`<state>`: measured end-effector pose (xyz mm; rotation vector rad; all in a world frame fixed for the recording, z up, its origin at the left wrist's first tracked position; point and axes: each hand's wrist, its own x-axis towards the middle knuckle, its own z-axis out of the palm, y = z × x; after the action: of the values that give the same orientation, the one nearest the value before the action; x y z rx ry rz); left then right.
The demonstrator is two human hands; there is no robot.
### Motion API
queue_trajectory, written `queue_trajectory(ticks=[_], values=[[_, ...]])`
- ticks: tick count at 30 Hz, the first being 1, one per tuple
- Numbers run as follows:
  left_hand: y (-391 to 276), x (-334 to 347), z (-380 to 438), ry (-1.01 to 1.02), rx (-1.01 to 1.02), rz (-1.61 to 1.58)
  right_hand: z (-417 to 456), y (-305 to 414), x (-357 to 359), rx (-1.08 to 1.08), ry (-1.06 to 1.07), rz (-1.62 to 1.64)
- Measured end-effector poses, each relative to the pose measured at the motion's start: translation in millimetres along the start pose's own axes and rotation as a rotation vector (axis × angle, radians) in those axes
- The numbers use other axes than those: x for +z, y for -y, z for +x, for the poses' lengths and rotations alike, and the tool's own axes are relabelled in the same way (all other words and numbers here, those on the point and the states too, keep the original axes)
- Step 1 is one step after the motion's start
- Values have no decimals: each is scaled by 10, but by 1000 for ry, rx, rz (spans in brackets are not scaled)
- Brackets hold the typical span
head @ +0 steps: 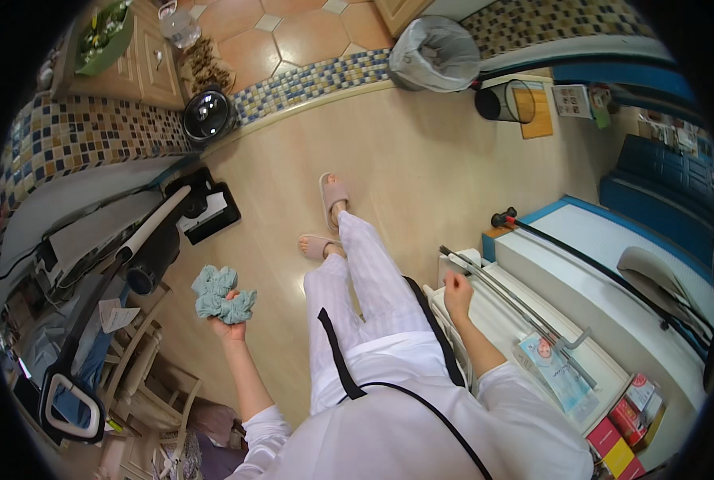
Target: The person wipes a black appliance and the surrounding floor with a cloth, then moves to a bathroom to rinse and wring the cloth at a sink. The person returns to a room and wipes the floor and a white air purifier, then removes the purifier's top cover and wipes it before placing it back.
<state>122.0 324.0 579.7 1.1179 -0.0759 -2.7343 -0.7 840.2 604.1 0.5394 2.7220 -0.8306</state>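
A bunched light green cloth (222, 294) sits in my left hand (230, 327), held out over the wooden floor at the left of the view. The fingers are mostly hidden by its folds. My right hand (458, 294) is curled above the edge of a white shelf unit at the right, close to some thin metal rods (495, 285). Nothing shows in that hand. Below, between the two hands, are my legs in white trousers and my feet in pink slippers (335, 195).
An upright floor cleaner (153, 222) stands in its black base at left, with wooden chairs (132, 354) below it. Ahead are a round black lidded bin (207, 116), a lined waste bin (434, 57) and a mesh basket (504, 102). A long black pole (585, 258) lies across the white surface at right.
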Motion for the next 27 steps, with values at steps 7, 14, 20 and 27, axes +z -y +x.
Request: queue_trajectory(ticks=[7, 14, 20, 27], values=[[488, 911, -179, 253, -171, -137, -640, -888, -634, 570, -172, 118], [1165, 1785, -78, 377, -227, -72, -138, -954, -824, 377, -253, 291], [2315, 2765, 384, 608, -341, -36, 561, -1120, -1382, 497, -362, 593], [3874, 3745, 867, 622, -497, -28, 1376, -1169, -2160, 430, -529, 841]])
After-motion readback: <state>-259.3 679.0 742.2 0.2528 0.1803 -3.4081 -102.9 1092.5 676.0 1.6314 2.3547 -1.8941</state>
